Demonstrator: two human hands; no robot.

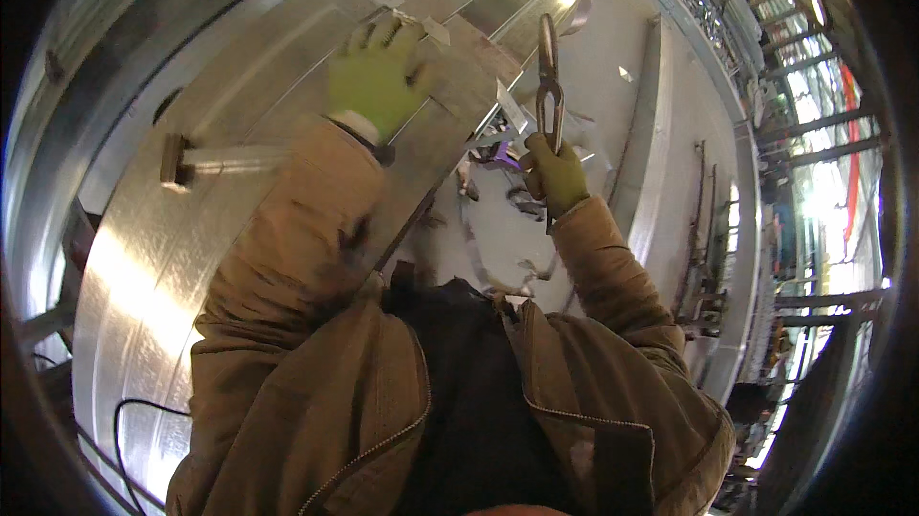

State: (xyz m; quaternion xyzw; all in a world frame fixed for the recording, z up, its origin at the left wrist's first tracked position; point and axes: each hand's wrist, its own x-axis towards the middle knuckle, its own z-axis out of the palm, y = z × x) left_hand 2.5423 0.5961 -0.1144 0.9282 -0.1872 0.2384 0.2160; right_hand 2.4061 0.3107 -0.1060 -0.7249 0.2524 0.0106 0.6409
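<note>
My left hand (pixel 375 80), in a yellow-green work glove, lies with its fingers spread on a large sheet-metal piece (pixel 254 85) of bare, shiny panels. A small strip of metal (pixel 421 26) is by its fingertips. My right hand (pixel 557 174), gloved the same way, is closed around a pair of metal tin snips (pixel 549 66). Their long jaws point away from me and look shut; part of the handles is hidden in my fist. Left of my left forearm, a hammer (pixel 174 164) with a dark, blocky head rests on the metal.
Between my arms, metal scraps (pixel 512 109) and a purple item (pixel 505 154) lie beyond the sheet metal's edge. A long metal rail (pixel 654 133) runs along the right. Racks (pixel 814 143) with bars stand farther right. A black cable (pixel 124 411) curves at the lower left.
</note>
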